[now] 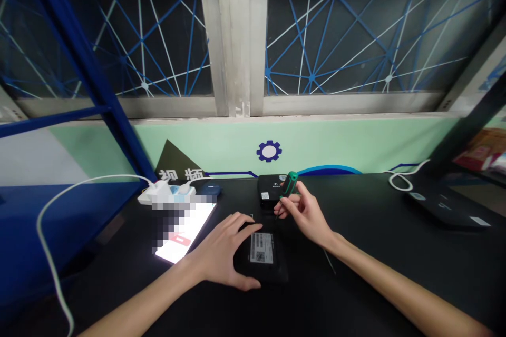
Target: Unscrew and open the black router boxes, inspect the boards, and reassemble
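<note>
A flat black device [280, 269] with a white printed label [261, 248] lies on the dark table in front of me. My left hand [221, 253] spans it from the left, the thumb along its near edge and the fingers at its far edge. In my right hand [308, 213] is a screwdriver with a green handle [291, 183]. Its handle leans up, and the thin shaft points down beyond the device's far right corner. Whether the tip touches anything I cannot tell. Just behind stands a second black box [269, 184], partly covered by my right hand.
A bright-screened phone or tablet [193, 229] lies left of my hand. Behind it are a white power strip [146, 197] with plugs and a white cable [41, 221]. Another black device [446, 208] lies far right, near a white cord [400, 184]. A thin rod [329, 261] lies by my right wrist.
</note>
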A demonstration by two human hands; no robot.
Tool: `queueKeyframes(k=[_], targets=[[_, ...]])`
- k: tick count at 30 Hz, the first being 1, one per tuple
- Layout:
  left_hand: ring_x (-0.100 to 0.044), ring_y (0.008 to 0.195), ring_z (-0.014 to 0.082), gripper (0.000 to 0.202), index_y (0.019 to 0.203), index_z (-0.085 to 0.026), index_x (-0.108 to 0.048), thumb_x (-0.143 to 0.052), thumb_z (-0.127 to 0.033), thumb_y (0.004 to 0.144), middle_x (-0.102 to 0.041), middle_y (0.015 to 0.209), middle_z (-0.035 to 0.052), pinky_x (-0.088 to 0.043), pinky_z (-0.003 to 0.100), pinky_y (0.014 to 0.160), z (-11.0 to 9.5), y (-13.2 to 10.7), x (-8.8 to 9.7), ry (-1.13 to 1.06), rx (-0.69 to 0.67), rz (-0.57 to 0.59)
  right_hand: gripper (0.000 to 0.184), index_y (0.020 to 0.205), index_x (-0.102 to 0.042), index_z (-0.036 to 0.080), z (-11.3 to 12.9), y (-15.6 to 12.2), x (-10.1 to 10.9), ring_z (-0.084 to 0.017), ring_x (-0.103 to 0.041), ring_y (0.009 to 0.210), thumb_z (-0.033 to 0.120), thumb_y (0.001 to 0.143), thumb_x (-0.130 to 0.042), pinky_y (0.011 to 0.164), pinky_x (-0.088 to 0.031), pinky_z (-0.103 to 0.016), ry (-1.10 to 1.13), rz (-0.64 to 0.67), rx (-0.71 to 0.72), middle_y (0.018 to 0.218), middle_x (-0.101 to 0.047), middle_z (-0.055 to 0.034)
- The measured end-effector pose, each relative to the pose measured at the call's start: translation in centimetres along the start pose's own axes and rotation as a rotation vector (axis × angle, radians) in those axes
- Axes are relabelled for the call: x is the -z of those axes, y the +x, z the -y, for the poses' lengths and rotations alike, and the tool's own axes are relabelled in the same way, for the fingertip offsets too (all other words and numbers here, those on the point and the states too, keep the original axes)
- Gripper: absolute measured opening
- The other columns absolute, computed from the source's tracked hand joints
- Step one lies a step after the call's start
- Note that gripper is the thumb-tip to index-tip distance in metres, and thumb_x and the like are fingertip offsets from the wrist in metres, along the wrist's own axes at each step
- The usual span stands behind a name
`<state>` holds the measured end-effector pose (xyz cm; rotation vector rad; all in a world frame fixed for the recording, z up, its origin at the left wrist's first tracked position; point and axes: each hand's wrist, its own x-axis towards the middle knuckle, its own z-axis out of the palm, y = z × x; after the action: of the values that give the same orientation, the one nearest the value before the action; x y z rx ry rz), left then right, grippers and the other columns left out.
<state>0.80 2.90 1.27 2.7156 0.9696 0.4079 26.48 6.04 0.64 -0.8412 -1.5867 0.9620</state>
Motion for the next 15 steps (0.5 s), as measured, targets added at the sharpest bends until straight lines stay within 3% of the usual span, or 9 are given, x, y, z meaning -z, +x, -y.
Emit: queueKeyframes(k=[9,15], targets=[[-0.034,0.141,0.0429,0.106,0.158,-0.022,-0.028,-0.061,-0.081,0.076,-0.04,0.153,0.0172,-0.024,0.062,0.115,0.0,-0.4,-0.4,0.035,0.043,0.099,0.027,0.105,-0.039,0.024,0.8,0.1,-0.1,-0.019,-0.071,0.066,0.045,0.098,-0.055,0.059,-0.06,-0.032,-0.098,0.048,0.005,0.077,-0.073,-0.0035],[-0.03,0.144,0.0395,0.095,0.16,-0.018,-0.018,-0.055,-0.07,0.089,-0.032,0.158,0.0193,-0.026,0.059,0.115,-0.6,-0.7,-1.1,0.059,0.031,0.087,0.029,0.102,-0.039,0.024,0.8,0.5,-0.2,-0.019,-0.07,0.065,0.048,0.097,-0.055,0.059,-0.059,-0.032,-0.081,0.067,-0.047,0.079,-0.073,-0.004]])
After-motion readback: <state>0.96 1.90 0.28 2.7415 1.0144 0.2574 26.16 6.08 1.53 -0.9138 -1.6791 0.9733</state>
